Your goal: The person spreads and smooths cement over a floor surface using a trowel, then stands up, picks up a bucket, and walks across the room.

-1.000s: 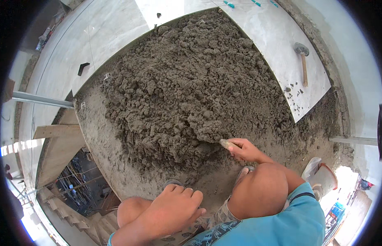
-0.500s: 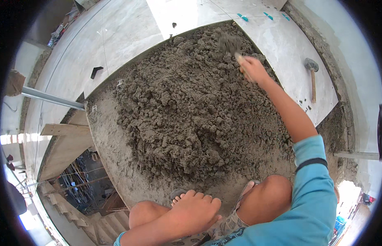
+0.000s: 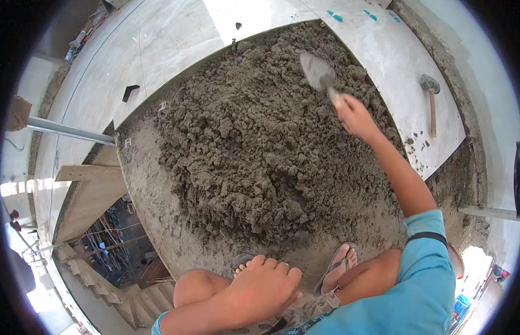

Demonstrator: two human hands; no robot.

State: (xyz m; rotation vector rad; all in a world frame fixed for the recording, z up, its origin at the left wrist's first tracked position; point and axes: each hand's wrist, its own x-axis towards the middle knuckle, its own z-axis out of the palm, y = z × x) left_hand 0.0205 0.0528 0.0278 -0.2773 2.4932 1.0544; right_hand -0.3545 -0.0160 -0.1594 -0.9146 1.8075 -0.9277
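My right hand [image 3: 355, 116] grips the handle of a trowel [image 3: 317, 71], whose grey blade is slightly blurred over the far right part of a mortar heap [image 3: 237, 145]. The mortar is dark, crumbly and heaped widely in front of me. Whether the blade touches it I cannot tell. Near my feet, my left hand [image 3: 265, 287] rests with its fingers curled in, and no tool shows in it. Its palm side is hidden. To the right, a rubber mallet [image 3: 431, 85] with a wooden handle lies on a pale tile [image 3: 383, 61].
Large pale tiles [image 3: 179, 50] border the mortar at the far side. Several teal wedges [image 3: 334, 15] and a black angled piece [image 3: 130, 93] lie on them. At the left, a metal bar [image 3: 70, 130] juts out beside a stairwell opening [image 3: 117, 240]. My sandalled foot [image 3: 337, 271] stands at the near mortar edge.
The trowel has come back toward me and its blade now shows more fully, clear of the far corner. My right knee has swung outward, baring the foot. My left hand stays in place.
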